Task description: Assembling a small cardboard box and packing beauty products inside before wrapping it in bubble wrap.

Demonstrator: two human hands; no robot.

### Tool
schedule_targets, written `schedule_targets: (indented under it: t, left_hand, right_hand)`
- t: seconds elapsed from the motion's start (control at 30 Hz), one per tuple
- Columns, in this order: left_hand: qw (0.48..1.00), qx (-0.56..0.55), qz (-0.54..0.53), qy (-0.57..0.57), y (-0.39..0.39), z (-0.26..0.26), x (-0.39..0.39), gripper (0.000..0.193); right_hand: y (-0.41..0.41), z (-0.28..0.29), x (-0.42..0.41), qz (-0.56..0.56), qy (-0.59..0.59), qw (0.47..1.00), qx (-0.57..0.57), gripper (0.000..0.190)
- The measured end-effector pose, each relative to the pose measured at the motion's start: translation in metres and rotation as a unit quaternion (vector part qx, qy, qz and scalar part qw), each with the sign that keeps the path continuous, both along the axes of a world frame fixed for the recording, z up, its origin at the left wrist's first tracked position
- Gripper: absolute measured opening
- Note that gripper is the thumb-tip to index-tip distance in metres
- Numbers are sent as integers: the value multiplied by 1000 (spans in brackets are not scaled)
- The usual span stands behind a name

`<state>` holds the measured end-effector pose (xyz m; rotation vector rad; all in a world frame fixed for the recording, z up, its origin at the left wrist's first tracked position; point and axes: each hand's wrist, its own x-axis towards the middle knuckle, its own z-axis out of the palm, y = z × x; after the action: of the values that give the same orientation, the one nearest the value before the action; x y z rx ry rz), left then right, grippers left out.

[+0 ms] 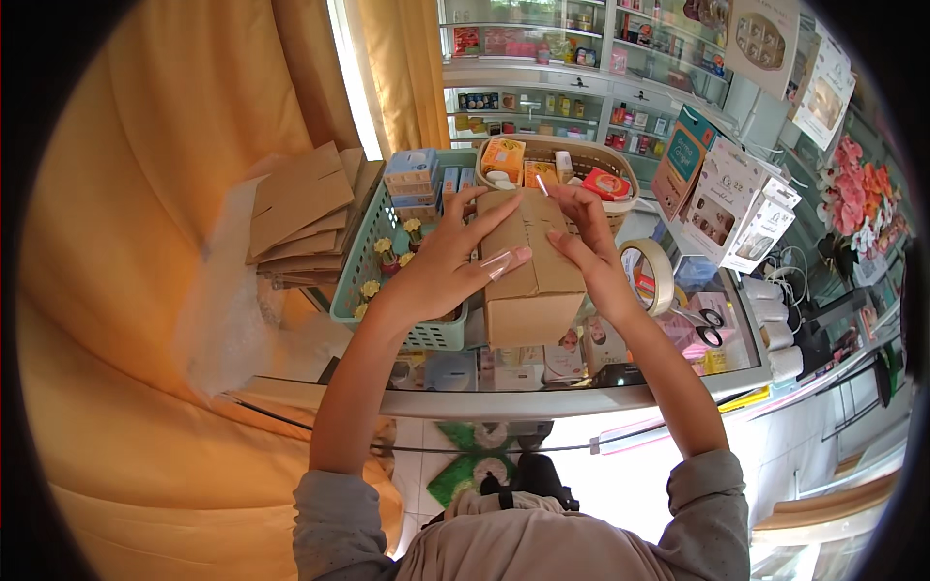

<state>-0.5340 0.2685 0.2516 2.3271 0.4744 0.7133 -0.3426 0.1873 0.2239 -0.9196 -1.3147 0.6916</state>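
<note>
A closed brown cardboard box stands on the glass display counter in front of me. My left hand rests on the box's left side and top, fingers spread, with a clear piece of tape at the thumb. My right hand touches the top flaps at the right edge, its fingers bent; a small shiny strip shows by the index finger. A roll of clear tape stands just right of my right hand, and scissors with black handles lie beyond it.
A green plastic basket with small boxes and yellow-topped items is at the left; a woven basket of packaged goods stands behind. Flattened cardboard is stacked near the orange curtain. Hanging packets are at the right.
</note>
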Motion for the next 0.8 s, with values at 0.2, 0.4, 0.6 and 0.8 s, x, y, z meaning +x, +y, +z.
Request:
schedule_targets:
  t: [0.2, 0.4, 0.6, 0.8]
  left_hand:
    - [999, 9, 11, 51, -1, 8, 2, 61]
    - [998, -18, 8, 57, 0, 8, 5, 62]
    - [999, -18, -2, 50, 3, 5, 7, 60]
    - [1000, 5, 0, 29, 8, 1, 7, 69]
  right_hand:
    - [-2, 2, 2, -7, -7, 1000, -10, 46]
    - [5, 16, 18, -19, -30, 999, -27, 27]
    - [9, 45, 23, -43, -156, 983, -82, 17]
    - [15, 56, 22, -1, -210, 965, -159, 23]
